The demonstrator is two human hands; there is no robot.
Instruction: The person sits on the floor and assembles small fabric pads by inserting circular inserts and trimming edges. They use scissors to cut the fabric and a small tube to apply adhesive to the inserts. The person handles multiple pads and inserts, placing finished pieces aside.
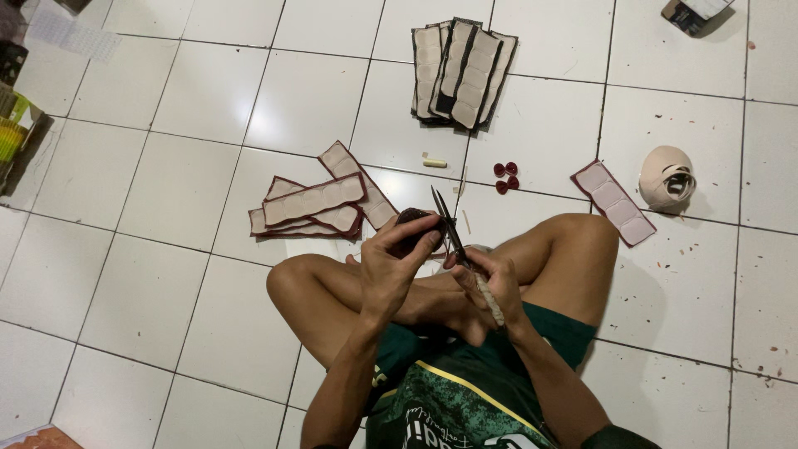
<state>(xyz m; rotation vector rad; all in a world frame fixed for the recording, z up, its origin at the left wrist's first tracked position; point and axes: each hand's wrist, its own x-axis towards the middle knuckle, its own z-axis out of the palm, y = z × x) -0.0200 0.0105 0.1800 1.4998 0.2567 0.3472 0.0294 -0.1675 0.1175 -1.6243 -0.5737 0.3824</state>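
L hand [397,264] grip clamped on small dark round fabric piece [413,223], just above crossed legs. R hand [490,287] grip closed round thin metal scissors [447,229], blades slightly apart, touching the piece.

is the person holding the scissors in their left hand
No, the scissors are gripped by the right hand, while the left hand holds a small dark round piece.
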